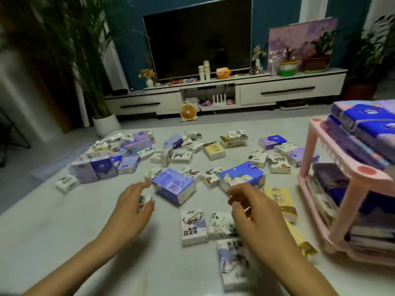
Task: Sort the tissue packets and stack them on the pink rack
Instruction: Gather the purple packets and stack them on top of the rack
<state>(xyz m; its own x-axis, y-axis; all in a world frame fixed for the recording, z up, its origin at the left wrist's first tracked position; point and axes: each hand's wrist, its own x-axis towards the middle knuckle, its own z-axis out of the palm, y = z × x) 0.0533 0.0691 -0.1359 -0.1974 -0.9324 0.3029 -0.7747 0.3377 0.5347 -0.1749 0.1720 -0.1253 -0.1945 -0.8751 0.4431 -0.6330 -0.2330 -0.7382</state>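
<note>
Nearest, the left hand (133, 208) grips a white packet (146, 200); the right hand (253, 214) hovers beside it with fingers bent, and I can't tell if it holds anything. Under them spreads a pale sheet (64, 231). At the right stands the pink rack (308, 146), stacked packs (363, 118) on top. A blue pack (174, 185) lies just beyond the hands, loose packets (181, 155) scattered around.
</note>
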